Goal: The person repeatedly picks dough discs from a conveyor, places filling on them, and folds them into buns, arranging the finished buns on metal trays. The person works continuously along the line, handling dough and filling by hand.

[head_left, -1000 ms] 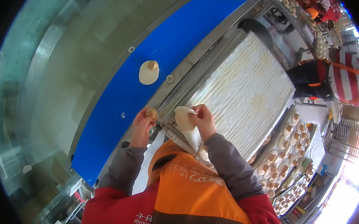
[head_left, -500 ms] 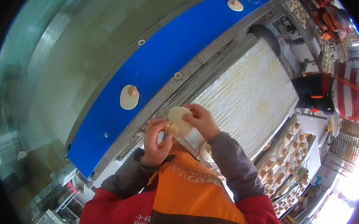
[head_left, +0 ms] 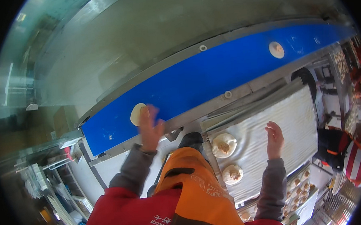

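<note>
Left hand [head_left: 150, 133] is the near one: it's at the near dough disc [head_left: 136, 114] on the blue belt [head_left: 182, 85], fingers lapping the disc's right side. Disc lies just up and left of the palm. Outline is close to round, maybe slightly longer fore-aft; right edge is covered, so no firm long axis. Fingers are blurred, can't tell whether they grip anything or just touch. Right hand [head_left: 275, 140] is well apart, off to the right over the pale cloth [head_left: 296, 119], fingers extended, nothing visible in it. Two filled dough rounds, upper [head_left: 224, 145] and lower [head_left: 232, 174], sit on the cloth's left side, between the person's arms. Far disc [head_left: 276, 50] is up the belt, out of reach of both hands as they stand.
</note>
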Demonstrator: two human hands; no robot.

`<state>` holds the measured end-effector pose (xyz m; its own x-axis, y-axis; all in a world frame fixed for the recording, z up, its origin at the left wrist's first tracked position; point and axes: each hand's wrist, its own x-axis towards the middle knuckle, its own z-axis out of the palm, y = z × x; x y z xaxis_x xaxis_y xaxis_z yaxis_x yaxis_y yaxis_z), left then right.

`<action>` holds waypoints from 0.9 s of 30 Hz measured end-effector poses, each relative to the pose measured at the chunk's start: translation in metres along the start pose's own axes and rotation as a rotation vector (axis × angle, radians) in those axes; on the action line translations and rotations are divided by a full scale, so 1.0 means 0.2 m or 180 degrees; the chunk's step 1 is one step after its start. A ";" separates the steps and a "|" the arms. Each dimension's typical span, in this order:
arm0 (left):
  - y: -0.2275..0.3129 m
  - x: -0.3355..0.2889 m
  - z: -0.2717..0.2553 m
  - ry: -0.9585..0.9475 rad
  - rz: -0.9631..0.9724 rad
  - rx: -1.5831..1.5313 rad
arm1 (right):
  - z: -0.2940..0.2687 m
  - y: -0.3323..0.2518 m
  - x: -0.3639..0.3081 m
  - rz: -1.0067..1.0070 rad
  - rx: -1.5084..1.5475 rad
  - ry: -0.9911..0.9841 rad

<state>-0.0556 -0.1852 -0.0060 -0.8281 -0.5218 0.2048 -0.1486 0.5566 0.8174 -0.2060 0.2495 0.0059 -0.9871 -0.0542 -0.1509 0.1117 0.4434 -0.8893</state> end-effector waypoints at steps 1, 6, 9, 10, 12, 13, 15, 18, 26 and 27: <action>-0.10 0.05 -0.11 0.0247 0.0039 0.0963 | -0.01 -0.02 0.04 0.0199 0.0033 -0.0036; -0.44 -0.01 -0.48 0.0062 -0.0414 0.1558 | 0.09 -0.11 0.19 -0.0047 0.0314 -0.0632; -0.64 -0.16 -0.64 0.0324 -0.0843 0.1115 | 0.12 -0.12 0.28 0.0355 0.0136 -0.0616; -0.72 -0.21 -0.69 0.0507 -0.0648 0.1143 | 0.12 -0.11 0.32 0.0210 0.0188 -0.0769; -0.92 -0.29 -0.80 0.0548 -0.0675 0.1216 | 0.11 -0.08 0.41 0.0240 0.0222 -0.0800; -1.04 -0.33 -0.87 0.0468 -0.1089 0.0789 | 0.09 -0.07 0.47 0.0218 0.0230 -0.0777; -1.25 -0.39 -0.97 0.0594 -0.0938 0.0323 | 0.08 -0.05 0.62 0.0218 0.0435 -0.0689; -1.48 -0.41 -1.22 0.0172 -0.1329 0.0537 | 0.12 -0.06 0.93 -0.0103 -0.0013 -0.0432; -1.59 -0.29 -1.78 -0.0755 -0.3531 0.1086 | 0.78 -0.19 1.38 -0.0642 -0.1878 -0.1019; -1.62 -0.28 -1.82 -0.0990 -0.3268 0.0991 | 0.84 -0.24 1.41 -0.0472 -0.1993 -0.1259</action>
<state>0.2353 -0.5716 -0.0854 -0.3274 -0.6667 -0.6696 -0.9327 0.1147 0.3418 -0.4697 0.0630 -0.0663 -0.8585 -0.4178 -0.2974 -0.2220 0.8255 -0.5188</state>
